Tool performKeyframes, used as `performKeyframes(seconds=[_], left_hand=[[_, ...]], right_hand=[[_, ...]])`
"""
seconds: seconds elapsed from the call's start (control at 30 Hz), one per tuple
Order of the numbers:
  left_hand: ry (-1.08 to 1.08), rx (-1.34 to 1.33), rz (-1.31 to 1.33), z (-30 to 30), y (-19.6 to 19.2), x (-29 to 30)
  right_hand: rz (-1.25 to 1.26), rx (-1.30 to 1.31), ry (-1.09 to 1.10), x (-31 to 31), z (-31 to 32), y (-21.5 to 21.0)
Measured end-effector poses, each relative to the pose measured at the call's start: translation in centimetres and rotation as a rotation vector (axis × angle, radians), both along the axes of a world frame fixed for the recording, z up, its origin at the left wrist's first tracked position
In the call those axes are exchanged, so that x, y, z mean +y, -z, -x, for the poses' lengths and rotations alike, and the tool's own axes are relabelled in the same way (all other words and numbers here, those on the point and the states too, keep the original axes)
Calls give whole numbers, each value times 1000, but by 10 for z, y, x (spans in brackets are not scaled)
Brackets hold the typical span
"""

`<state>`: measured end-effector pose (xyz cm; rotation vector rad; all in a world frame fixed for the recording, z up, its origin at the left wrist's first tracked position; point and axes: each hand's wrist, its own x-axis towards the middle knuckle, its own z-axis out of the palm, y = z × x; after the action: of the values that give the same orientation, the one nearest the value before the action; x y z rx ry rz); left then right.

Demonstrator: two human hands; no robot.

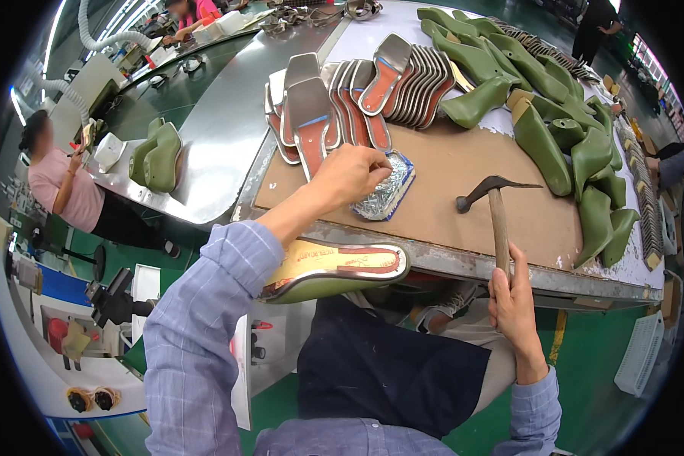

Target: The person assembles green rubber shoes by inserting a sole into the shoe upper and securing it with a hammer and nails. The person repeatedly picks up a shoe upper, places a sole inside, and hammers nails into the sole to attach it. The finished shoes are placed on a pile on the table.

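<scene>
My right hand (513, 304) grips the wooden handle of a hammer (496, 216), its dark metal head raised above the brown board. Over a blue-rimmed tray of small silvery nails (380, 199), my left hand (351, 176) has its fingers curled in a pinch; whatever they hold is too small to make out. Under my left forearm, a green shoe last (334, 272) lies sole up at the table's near edge, with a yellow and red-brown insole on it. Beyond my left hand stand grey-edged, red-brown insoles (311, 114), overlapping in stacks.
Several green lasts (543, 144) are heaped along the right of the table (463, 251). A metal counter (213, 144) at left carries another pair of green lasts (157, 156). One person (64, 175) in pink is beside it. A white crate (638, 353) sits at lower right.
</scene>
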<state>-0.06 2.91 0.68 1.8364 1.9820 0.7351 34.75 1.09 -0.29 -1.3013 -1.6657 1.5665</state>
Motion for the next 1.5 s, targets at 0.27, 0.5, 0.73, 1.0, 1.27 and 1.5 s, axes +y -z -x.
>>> performKeyframes(seconds=[0.27,0.5,0.73,1.0,1.27,1.5], left_hand=[[35,-247,9,-45,-46,-93],[49,-309,43,-52,-22,-114],[-54,-359,181,-56,-29,-111],[-50,-316,168,-58,-26,-111],[2,-239,104,-57,-23,-111],[7,-240,94,-58,-26,-113]], right_hand=[[-16,-42,35,0,-3,5],[-158,-77,15,-1,-1,17],[-201,-98,8,0,-2,20],[-152,-96,20,-3,0,15],[-498,-273,-45,-6,-4,-3],[-893,42,-210,-53,-29,-55]])
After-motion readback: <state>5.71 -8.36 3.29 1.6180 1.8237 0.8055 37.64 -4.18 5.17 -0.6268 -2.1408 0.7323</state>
